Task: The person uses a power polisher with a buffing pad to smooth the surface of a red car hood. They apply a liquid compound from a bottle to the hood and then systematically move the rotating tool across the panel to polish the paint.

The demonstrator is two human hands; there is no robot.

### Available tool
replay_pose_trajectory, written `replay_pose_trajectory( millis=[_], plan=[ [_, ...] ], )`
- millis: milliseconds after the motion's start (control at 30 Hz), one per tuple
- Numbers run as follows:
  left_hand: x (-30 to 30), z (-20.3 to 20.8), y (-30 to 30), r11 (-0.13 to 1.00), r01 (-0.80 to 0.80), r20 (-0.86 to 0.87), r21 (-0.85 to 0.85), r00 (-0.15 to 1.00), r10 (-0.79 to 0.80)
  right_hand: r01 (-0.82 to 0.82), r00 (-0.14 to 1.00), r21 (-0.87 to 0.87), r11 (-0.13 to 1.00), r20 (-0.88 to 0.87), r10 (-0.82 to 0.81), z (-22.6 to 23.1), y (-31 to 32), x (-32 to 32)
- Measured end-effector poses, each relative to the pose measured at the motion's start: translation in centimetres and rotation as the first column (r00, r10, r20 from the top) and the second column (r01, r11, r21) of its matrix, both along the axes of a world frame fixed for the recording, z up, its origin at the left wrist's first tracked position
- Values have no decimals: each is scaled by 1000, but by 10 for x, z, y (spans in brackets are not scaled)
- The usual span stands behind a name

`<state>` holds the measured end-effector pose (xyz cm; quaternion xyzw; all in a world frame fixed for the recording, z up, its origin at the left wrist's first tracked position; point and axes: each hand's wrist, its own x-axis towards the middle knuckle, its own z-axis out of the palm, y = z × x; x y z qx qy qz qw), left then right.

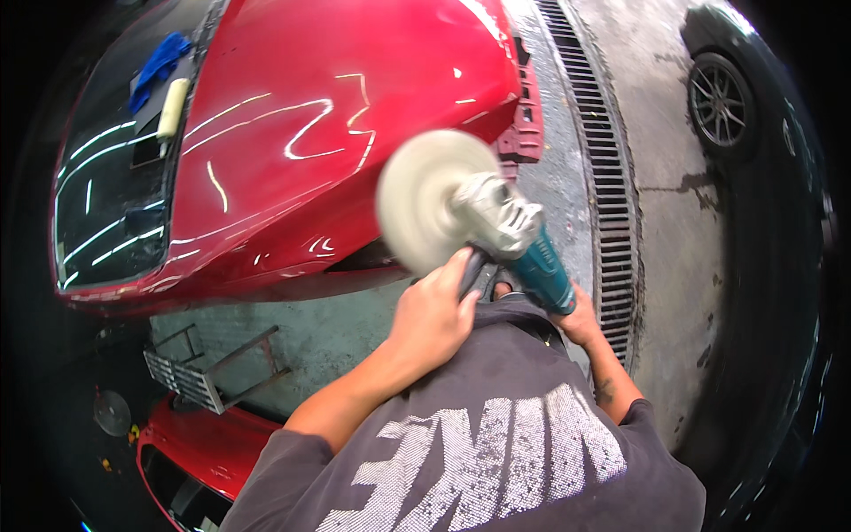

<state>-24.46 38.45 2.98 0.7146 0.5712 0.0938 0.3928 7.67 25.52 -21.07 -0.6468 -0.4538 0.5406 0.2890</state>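
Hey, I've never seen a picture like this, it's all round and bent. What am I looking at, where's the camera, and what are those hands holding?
The camera sits on a person's head and looks down, so you see their own arms and grey shirt from above. The wide lens bends straight edges, which gives the round look.

Both hands hold one power tool, a polisher with a teal body and a round whitish pad that looks blurred, probably from spinning. The left hand grips near the tool's head; the right hand holds the rear of the body.

In front is a red car, its shiny hood reflecting lights. On its windshield lie a blue cloth and a pale roller-shaped thing. On the concrete floor are a long drain grate, a metal frame, another red car part and, at right, a dark car's wheel.
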Motion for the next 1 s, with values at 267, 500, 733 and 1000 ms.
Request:
replay_pose_trajectory(
  millis=[267,500,733,1000],
  plan=[
    [35,-17,31,1000,9,-3,5,1000,-9,32,999,-59,998,14,-31,0,25,57],
    [-62,34,-33,930,-308,13,-201,948,317,-192,967,145,971,194,163,83,44,-25],
    [-245,40,-114,864,-500,57,-58,862,503,-353,879,174,919,398,263,127,13,-214],
    [-321,43,-128,863,-501,29,68,865,500,-333,929,293,896,263,259,114,21,-301]
  ],
)
